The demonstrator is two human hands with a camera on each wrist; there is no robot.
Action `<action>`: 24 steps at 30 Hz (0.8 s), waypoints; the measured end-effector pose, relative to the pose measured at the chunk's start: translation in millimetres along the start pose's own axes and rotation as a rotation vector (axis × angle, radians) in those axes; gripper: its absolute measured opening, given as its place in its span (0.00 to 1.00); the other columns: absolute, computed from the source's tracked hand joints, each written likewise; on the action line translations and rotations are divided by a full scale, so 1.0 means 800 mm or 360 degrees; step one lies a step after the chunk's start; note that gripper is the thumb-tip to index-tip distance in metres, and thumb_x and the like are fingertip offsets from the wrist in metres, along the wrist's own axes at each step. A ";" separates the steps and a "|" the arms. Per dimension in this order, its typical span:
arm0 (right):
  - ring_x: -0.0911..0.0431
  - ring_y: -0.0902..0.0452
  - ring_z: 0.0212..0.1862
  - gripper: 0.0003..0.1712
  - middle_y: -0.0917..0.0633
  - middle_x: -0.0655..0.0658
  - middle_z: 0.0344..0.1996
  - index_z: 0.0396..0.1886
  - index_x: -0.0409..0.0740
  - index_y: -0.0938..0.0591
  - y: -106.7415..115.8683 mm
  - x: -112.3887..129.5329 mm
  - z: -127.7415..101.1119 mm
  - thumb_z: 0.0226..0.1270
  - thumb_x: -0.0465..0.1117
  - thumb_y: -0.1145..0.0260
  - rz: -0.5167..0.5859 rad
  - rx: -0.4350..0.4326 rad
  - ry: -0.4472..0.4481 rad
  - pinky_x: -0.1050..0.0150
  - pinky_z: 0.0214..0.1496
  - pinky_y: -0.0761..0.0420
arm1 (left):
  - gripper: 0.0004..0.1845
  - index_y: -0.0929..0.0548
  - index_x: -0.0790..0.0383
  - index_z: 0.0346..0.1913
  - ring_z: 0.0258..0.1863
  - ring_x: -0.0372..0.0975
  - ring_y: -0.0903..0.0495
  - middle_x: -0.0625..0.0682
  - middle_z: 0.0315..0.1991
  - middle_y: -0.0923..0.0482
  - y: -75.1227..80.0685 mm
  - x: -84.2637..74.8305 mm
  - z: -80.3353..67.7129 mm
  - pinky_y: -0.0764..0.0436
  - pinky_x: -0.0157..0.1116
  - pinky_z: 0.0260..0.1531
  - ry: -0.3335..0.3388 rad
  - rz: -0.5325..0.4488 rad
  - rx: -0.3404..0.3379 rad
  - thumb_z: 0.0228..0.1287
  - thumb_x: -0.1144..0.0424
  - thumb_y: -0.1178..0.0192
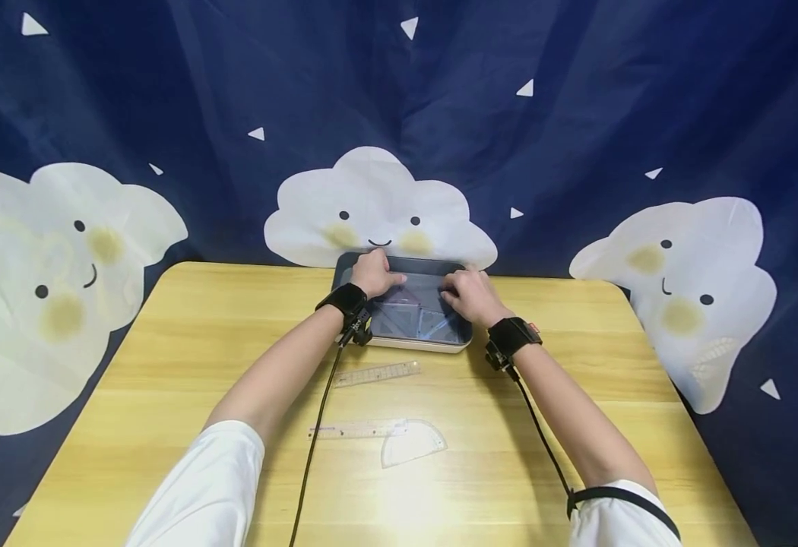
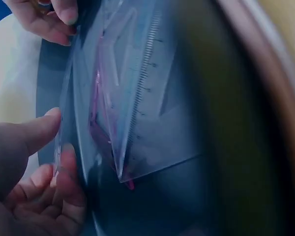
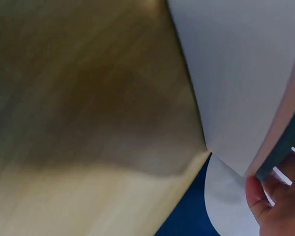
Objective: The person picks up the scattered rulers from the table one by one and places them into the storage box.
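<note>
Left hand (image 1: 374, 275): pinches a clear set square (image 2: 137, 123) at the tray's (image 1: 433, 343) far left.
Set square: inside the tray, far centre of the table (image 1: 166, 357).
Right hand (image 1: 470, 296): fingers curled onto the squares; grasp cannot be told.
Rulers (image 1: 377, 374): near, on the table.
Handling: lift by edges, one sheet at a time.
Left wrist view: shows overlapping sheets and scale marks; head view does not.

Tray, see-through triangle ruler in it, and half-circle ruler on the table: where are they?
tray (image 1: 406, 346), head view, its pale near rim.
triangle ruler (image 2: 152, 113), left wrist view, its clear face beside the scale marks.
half-circle ruler (image 1: 414, 444), head view, its middle.
</note>
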State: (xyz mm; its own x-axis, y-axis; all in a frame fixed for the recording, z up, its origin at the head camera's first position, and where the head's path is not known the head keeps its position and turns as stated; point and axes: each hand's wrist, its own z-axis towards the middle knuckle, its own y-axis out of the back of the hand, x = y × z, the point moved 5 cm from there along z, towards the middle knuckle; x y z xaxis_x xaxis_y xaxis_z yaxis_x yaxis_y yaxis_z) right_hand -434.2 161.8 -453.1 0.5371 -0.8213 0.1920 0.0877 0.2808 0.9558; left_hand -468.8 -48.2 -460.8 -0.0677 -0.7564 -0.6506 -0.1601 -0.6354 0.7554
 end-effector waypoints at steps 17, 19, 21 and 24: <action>0.37 0.25 0.64 0.17 0.14 0.37 0.60 0.60 0.39 0.15 -0.002 0.009 -0.022 0.78 0.37 0.39 0.0040 0.0097 -0.0101 0.36 0.62 0.32 | 0.39 0.51 0.63 0.83 0.76 0.53 0.37 0.64 0.83 0.51 -0.013 -0.015 -0.020 0.32 0.45 0.70 0.0335 -0.1386 0.0076 0.78 0.69 0.44; 0.37 0.26 0.66 0.17 0.14 0.38 0.61 0.61 0.39 0.15 -0.003 0.011 -0.025 0.78 0.37 0.40 0.0058 0.0108 -0.0104 0.36 0.62 0.33 | 0.40 0.54 0.60 0.84 0.66 0.48 0.28 0.63 0.84 0.53 -0.015 -0.017 -0.021 0.28 0.39 0.57 0.0371 -0.1490 0.0100 0.80 0.68 0.46; 0.36 0.27 0.68 0.17 0.15 0.39 0.62 0.61 0.40 0.15 -0.002 0.016 -0.028 0.79 0.36 0.41 0.0079 0.0105 -0.0102 0.35 0.63 0.34 | 0.39 0.56 0.57 0.85 0.67 0.46 0.30 0.62 0.84 0.55 -0.015 -0.015 -0.024 0.31 0.39 0.51 0.0391 -0.1562 0.0110 0.81 0.66 0.47; 0.35 0.29 0.70 0.17 0.14 0.39 0.61 0.61 0.40 0.15 -0.002 0.020 -0.032 0.79 0.36 0.42 0.0096 0.0092 -0.0097 0.34 0.64 0.35 | 0.38 0.55 0.55 0.85 0.74 0.47 0.35 0.60 0.85 0.56 -0.013 -0.005 -0.029 0.30 0.41 0.65 0.0427 -0.1605 0.0101 0.82 0.64 0.48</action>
State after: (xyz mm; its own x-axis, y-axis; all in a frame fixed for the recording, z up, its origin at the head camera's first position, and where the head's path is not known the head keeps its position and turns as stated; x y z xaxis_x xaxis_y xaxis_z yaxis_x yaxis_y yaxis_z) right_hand -404.6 161.2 -457.1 0.4878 -0.8330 0.2610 0.0071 0.3027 0.9531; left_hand -443.9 -42.2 -464.8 0.3454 0.1057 -0.9325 -0.0729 -0.9876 -0.1389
